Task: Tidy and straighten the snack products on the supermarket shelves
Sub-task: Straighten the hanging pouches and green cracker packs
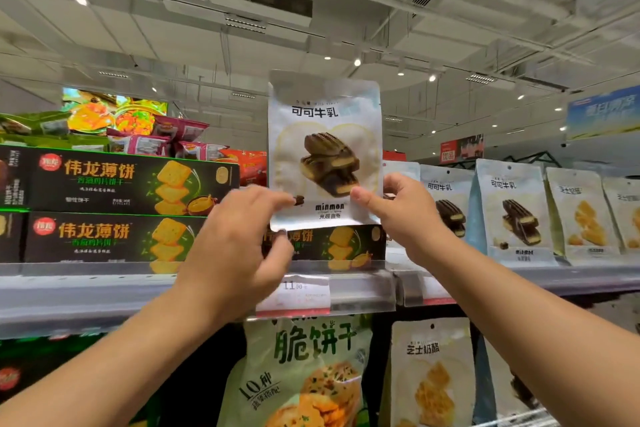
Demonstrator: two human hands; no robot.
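Pinching cocoa-milk pouch (pixel 325 149) upright: left hand (pixel 239 246), right hand (pixel 401 215).

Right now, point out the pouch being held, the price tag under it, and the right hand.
held pouch (pixel 325 149): head view, on the printed biscuit picture.
price tag (pixel 298 295): head view, on the white label face.
right hand (pixel 405 215): head view, on the back of the hand.
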